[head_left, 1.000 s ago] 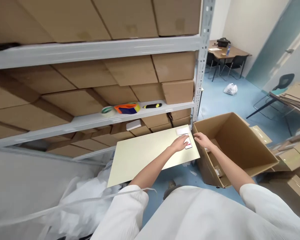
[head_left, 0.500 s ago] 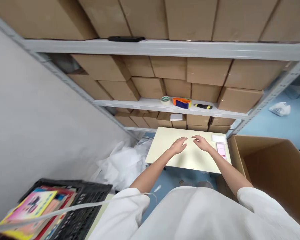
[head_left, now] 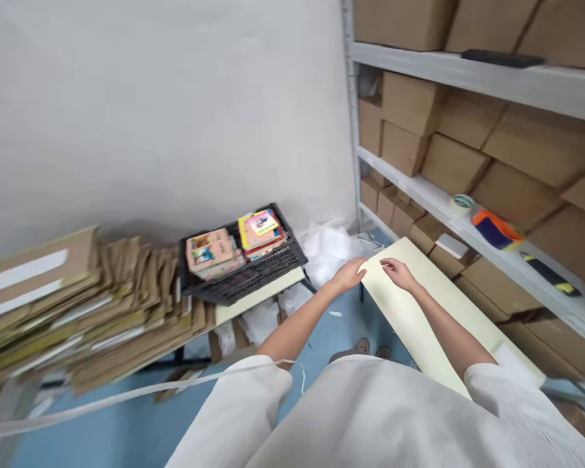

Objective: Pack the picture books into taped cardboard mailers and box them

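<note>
My left hand (head_left: 347, 275) is held in the air by the near left corner of a cream table (head_left: 436, 312). Its fingers are loosely bent with nothing in them. Over the same end of the table hovers my right hand (head_left: 398, 273), fingers curled a little and holding nothing. A small gap separates the two hands. Left of them, a black plastic crate (head_left: 230, 294) sits at the end of another cream-topped table (head_left: 260, 294). Inside the crate lie a stack of pinkish books (head_left: 209, 252) and a stack of brightly coloured books (head_left: 262, 227).
Brown paper packages (head_left: 39, 276) with white labels are piled at the left. The metal shelf (head_left: 472, 70) on the right carries cardboard boxes (head_left: 451, 166), a tape roll (head_left: 461, 205), an orange-and-blue band (head_left: 497, 229) and a black-yellow cutter (head_left: 550, 274). White plastic wrapping (head_left: 326, 247) lies by the wall.
My view has swung left, bringing the crate and paper packages into sight while the shelf shifts right. Both hands stay raised and hold nothing.
</note>
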Action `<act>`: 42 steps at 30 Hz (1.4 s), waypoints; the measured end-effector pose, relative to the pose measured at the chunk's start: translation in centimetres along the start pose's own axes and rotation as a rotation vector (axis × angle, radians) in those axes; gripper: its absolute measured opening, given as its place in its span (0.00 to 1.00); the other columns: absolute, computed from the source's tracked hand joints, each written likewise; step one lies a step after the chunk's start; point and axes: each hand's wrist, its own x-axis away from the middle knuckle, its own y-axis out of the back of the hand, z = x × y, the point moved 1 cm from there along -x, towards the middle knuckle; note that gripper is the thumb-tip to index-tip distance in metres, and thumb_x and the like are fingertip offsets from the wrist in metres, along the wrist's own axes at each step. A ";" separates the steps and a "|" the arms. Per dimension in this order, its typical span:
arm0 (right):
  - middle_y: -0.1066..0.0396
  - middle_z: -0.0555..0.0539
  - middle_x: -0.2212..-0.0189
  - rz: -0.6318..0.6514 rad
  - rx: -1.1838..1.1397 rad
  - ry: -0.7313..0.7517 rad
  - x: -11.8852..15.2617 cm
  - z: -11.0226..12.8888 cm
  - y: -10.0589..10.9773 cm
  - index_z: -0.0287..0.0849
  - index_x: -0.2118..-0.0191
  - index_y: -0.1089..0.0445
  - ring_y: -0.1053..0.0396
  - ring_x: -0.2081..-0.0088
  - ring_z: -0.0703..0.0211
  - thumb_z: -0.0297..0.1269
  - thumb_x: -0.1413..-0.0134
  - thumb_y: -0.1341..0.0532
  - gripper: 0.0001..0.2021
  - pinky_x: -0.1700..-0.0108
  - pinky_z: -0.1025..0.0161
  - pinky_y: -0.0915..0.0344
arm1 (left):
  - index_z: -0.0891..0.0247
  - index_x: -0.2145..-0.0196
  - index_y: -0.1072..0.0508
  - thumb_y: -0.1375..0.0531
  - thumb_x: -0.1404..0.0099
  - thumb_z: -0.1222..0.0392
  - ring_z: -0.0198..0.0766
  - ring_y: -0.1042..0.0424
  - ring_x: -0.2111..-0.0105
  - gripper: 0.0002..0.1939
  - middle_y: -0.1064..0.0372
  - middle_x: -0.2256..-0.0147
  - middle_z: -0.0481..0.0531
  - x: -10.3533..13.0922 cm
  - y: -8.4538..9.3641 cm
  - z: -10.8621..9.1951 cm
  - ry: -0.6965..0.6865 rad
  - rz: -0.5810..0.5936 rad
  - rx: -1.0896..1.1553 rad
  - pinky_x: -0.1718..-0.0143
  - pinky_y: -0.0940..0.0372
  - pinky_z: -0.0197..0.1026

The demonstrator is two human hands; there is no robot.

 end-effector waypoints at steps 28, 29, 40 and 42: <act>0.23 0.40 0.47 0.116 0.234 0.387 -22.5 19.4 -33.9 0.45 0.50 0.22 0.29 0.41 0.46 0.38 0.38 0.41 0.15 0.33 0.47 0.34 | 0.58 0.33 0.30 0.43 0.26 0.63 0.51 0.33 0.33 0.25 0.32 0.33 0.60 20.0 19.5 26.1 0.271 -0.393 -0.056 0.30 0.37 0.57; 0.24 0.39 0.46 0.073 0.253 0.357 -23.5 19.6 -34.3 0.44 0.49 0.23 0.30 0.40 0.45 0.38 0.39 0.41 0.16 0.32 0.46 0.34 | 0.58 0.33 0.30 0.43 0.26 0.63 0.52 0.34 0.32 0.25 0.34 0.32 0.60 19.5 20.0 26.8 0.275 -0.392 -0.060 0.30 0.38 0.58; 0.18 0.41 0.53 -0.055 0.261 -0.003 -28.8 19.7 -37.0 0.45 0.43 0.27 0.22 0.48 0.43 0.41 0.39 0.38 0.20 0.40 0.51 0.29 | 0.62 0.34 0.29 0.46 0.27 0.65 0.50 0.33 0.32 0.26 0.30 0.34 0.61 14.4 22.8 31.1 0.243 -0.277 -0.017 0.30 0.37 0.55; 0.18 0.42 0.55 -0.079 0.231 0.028 -28.9 19.7 -37.2 0.45 0.44 0.26 0.21 0.51 0.45 0.40 0.41 0.38 0.20 0.42 0.52 0.28 | 0.61 0.36 0.27 0.46 0.27 0.66 0.49 0.30 0.34 0.24 0.27 0.37 0.59 14.3 22.9 31.2 0.230 -0.266 -0.016 0.32 0.35 0.53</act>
